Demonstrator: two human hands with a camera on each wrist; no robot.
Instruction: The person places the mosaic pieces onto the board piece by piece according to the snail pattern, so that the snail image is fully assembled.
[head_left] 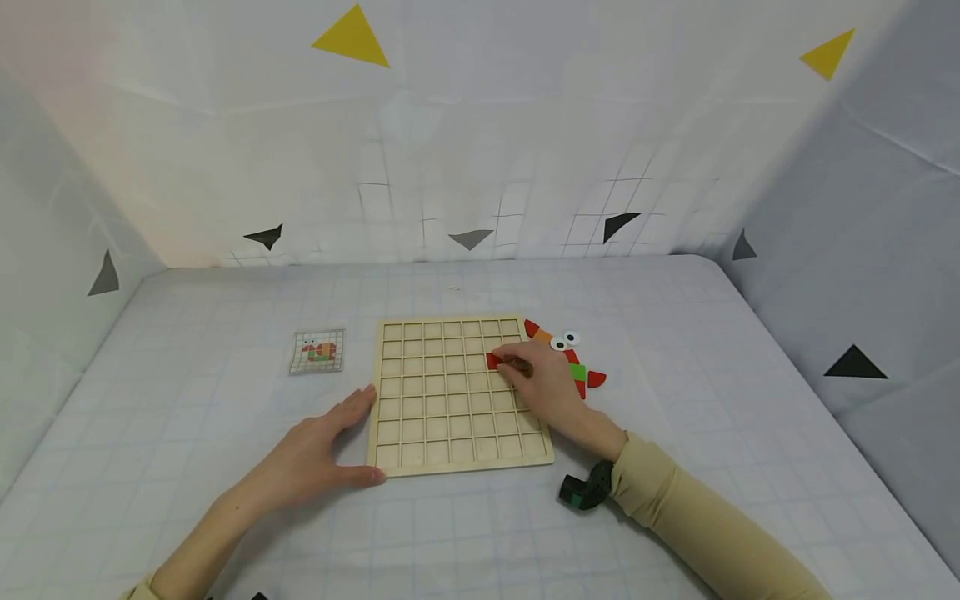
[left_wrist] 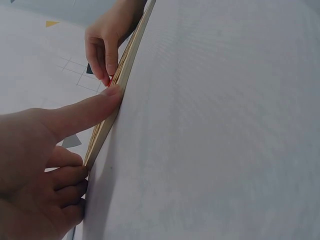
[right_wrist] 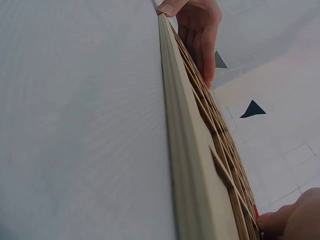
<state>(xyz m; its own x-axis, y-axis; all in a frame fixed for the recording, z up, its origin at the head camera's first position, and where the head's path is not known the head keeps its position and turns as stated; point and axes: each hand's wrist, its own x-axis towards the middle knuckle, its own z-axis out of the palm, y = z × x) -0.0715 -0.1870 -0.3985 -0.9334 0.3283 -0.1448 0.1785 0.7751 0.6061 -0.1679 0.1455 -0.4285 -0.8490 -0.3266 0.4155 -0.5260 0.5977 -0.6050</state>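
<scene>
A square wooden grid board (head_left: pixel 435 471) lies on the table, its cells divided by thin raised strips. My right hand (head_left: pixel 551 387) is over the board's right side, pinching a small red tile (head_left: pixel 492 361) at a cell in the upper right part. Part of that tile is hidden by the fingers. Along the board's left edge rests my left hand (head_left: pixel 315 454), thumb at the near corner and fingers farther up the side. The left wrist view shows its thumb (left_wrist: pixel 95 112) against the board's edge (left_wrist: pixel 107 122).
Right of the board lie loose red, orange and green tiles (head_left: pixel 577 372), partly behind the right hand, and two round eye pieces (head_left: pixel 572 337). A pattern card (head_left: pixel 318 351) with a coloured figure on a grid lies to the left. White cloth walls (head_left: pixel 480 150) enclose the table.
</scene>
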